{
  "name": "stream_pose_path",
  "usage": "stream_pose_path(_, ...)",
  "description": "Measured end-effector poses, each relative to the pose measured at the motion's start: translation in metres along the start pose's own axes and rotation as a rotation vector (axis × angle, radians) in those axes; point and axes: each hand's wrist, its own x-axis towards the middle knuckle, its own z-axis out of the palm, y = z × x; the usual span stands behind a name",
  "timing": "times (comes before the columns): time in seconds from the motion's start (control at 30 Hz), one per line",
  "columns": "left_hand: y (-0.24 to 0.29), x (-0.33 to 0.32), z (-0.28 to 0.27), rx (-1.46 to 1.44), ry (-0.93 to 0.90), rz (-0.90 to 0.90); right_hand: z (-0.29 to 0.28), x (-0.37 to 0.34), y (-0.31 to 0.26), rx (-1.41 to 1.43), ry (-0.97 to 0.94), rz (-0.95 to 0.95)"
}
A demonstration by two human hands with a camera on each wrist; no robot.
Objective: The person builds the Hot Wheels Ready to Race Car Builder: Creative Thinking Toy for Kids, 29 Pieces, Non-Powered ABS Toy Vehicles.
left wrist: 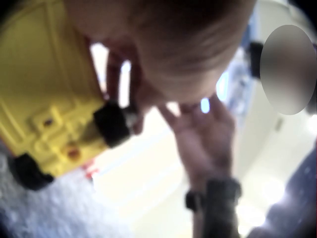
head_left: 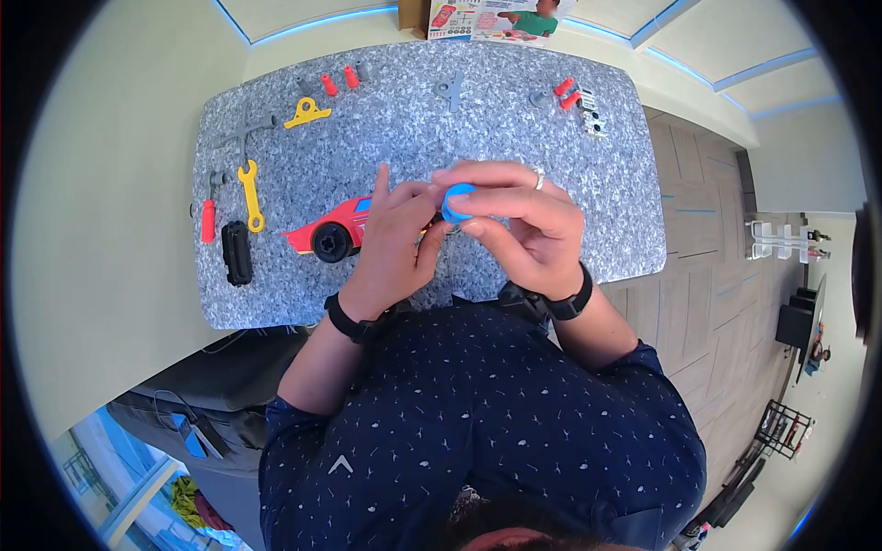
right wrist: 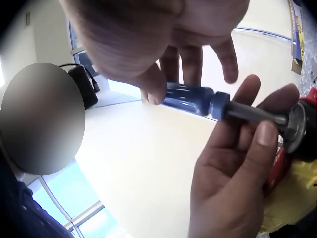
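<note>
A red toy car (head_left: pixel 352 213) with black wheels lies on its side on the table, its yellow underside (left wrist: pixel 44 84) turned to the left wrist camera. My right hand (head_left: pixel 528 220) grips the blue handle of a screwdriver (right wrist: pixel 190 98) between thumb and fingers. The grey shaft points at a wheel (right wrist: pixel 297 130) of the car, its tip right at the hub. My left hand (right wrist: pixel 230 171) is beside that wheel, thumb and fingers pinching the screwdriver's shaft near its tip. From above, the left hand (head_left: pixel 390 230) covers part of the car.
On the left of the speckled table (head_left: pixel 551 243) lie a yellow wrench (head_left: pixel 251 197), a black part (head_left: pixel 236 253), a red-handled tool (head_left: pixel 209 220) and a grey cross-shaped tool (head_left: pixel 244 136). Further back are a yellow piece (head_left: pixel 307 113), a grey piece (head_left: pixel 450 91) and several red pegs (head_left: pixel 351 77). A printed box (head_left: pixel 496 20) stands behind.
</note>
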Motion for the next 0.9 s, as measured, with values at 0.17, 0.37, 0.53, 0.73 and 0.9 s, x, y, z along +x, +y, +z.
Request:
stream_pose_path(0.17, 0.01, 0.006, -0.004, -0.009, -0.048, -0.043, 0.004, -0.004, -0.005, -0.018, 0.071, 0.037)
stream_pose_path(0.37, 0.002, 0.0, 0.001, -0.007, 0.015, -0.009, -0.001, 0.002, -0.005, 0.03, -0.071, -0.021)
stream_pose_path(0.53, 0.004, 0.002, 0.0, 0.031, -0.035, -0.01, 0.016, -0.008, 0.001, 0.032, 0.189, 0.027)
stream_pose_path(0.73, 0.007, 0.002, 0.001, 0.096, -0.036, 0.024, 0.004, -0.011, 0.003, 0.021, 0.019, 0.012)
stream_pose_path(0.9, 0.011, 0.004, 0.008, 0.265, -0.069, 0.022, 0.003, -0.014, -0.002, -0.049, 0.015, -0.025)
